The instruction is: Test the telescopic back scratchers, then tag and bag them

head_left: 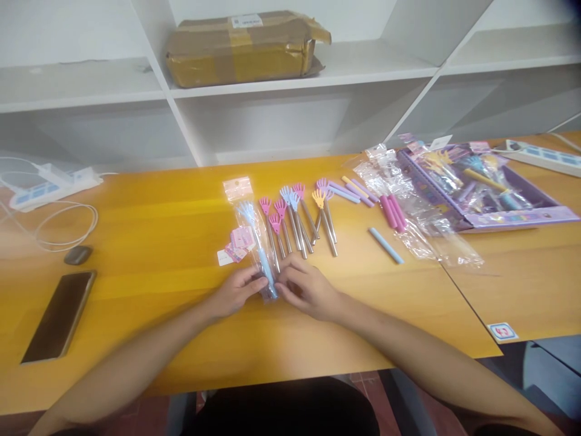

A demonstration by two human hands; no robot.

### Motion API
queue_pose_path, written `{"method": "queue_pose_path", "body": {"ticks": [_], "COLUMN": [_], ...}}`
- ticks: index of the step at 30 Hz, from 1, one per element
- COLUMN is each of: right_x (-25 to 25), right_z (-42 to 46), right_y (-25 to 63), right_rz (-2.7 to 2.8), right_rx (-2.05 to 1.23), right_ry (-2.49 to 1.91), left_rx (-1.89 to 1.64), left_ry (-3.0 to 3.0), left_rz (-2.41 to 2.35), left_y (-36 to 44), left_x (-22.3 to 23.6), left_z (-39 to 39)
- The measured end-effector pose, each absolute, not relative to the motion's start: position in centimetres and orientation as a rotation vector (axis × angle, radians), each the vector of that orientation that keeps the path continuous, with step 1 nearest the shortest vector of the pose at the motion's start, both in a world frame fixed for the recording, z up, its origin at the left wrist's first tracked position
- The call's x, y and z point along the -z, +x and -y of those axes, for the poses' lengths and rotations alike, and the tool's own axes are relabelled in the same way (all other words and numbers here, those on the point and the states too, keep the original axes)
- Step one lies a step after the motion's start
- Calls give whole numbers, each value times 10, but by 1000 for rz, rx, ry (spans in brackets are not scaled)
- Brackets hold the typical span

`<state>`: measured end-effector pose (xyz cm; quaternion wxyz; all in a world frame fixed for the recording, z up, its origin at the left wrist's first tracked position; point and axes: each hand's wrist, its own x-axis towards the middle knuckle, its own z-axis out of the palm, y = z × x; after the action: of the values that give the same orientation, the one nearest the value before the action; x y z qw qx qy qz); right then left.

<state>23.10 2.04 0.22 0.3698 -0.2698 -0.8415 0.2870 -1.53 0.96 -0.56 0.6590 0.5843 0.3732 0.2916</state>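
A light blue back scratcher (265, 266) lies inside a clear plastic bag (251, 219) with a pink header. My left hand (238, 292) grips its lower end from the left, thumb on top. On the other side, my right hand (309, 288) has its fingers curled and pinched at the bag's lower right edge. Just beyond my hands are loose back scratchers with metal rods and hand-shaped heads: pink (280, 209), blue (285, 194) and yellow (319, 198). Small pink printed cards (239, 240) lie partly under or beside the bag, to its left.
Foam sleeves (385, 245) in several colours and empty clear bags (420, 239) lie to the right. Behind them stands a purple display box (521, 216) with bagged items. A phone (59, 317), cables and a power strip (57, 186) are left. Shelves hold a taped carton (240, 51).
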Motion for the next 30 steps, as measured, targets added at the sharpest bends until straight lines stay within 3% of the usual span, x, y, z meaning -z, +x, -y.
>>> {"method": "queue_pose_path", "body": {"ticks": [30], "right_x": [11], "right_z": [-21], "right_y": [229], "right_rz": [2177], "right_rx": [-623], "right_ry": [-756], "left_rx": [-613], "left_ry": [1185], "left_rz": [-832], "left_y": [-11], "left_x": [7], "left_z": [-5]}}
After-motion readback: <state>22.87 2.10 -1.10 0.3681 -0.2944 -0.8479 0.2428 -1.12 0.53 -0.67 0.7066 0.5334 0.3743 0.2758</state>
